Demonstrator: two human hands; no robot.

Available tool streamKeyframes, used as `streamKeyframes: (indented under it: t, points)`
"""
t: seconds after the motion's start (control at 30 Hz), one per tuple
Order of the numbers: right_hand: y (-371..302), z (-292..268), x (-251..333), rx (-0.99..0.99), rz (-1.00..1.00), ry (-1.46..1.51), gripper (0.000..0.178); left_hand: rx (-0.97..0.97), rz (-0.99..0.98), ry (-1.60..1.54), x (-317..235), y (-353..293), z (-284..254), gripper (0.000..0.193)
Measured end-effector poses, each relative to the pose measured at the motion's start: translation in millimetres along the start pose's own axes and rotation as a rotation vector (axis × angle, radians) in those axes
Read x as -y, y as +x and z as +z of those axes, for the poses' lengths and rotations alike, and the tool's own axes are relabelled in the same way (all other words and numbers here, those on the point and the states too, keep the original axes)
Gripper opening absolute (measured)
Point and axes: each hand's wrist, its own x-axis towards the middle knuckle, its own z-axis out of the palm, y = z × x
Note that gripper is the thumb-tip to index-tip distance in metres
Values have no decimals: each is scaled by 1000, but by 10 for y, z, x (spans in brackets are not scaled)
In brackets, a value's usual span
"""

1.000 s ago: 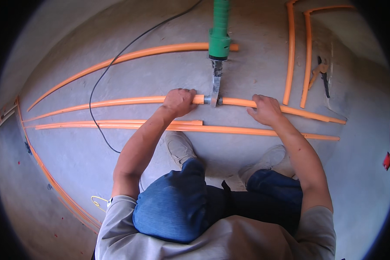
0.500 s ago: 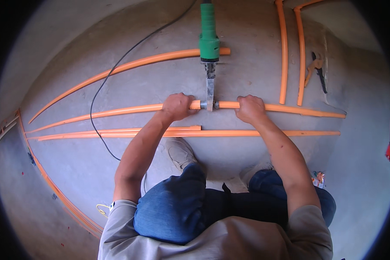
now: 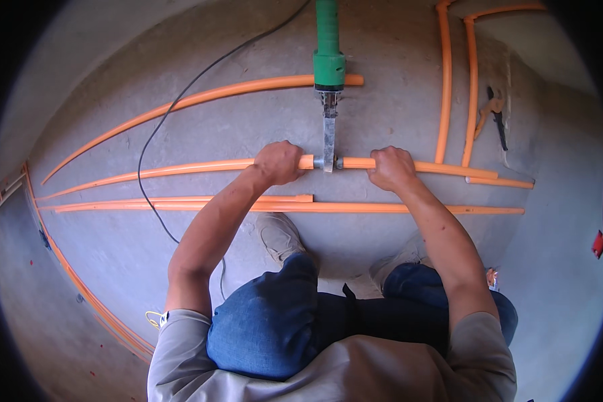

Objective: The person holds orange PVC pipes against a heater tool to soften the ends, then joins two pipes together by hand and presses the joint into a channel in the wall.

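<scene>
Clasping left orange pipe (image 3: 201, 166) in left hand (image 3: 279, 163) and right orange pipe (image 3: 449, 170) in right hand (image 3: 391, 169), could skew either against the metal plate (image 3: 329, 142) by pushing unevenly.

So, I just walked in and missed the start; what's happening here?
A person's left hand grips one orange pipe and the right hand grips a second pipe. Their ends face each other at either side of the metal plate of a green tool. How far the ends sit on its grey fittings is hard to tell. Other orange pipes lie nearby.
</scene>
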Motion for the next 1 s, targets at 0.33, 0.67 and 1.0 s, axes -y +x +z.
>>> streamKeyframes:
  t: [0.33,0.67,1.0]
  points:
    - [88,-145,38,48,-18,-52,18,-26,-11,-24,-39,-36,-31,27]
    - [154,-58,-22,36,-13,-28,18,-53,-62,-38,80,-217,151,28]
    - [75,-841,129,76,12,-223,21,-769,-379,-1440,1642,-536,-598,63]
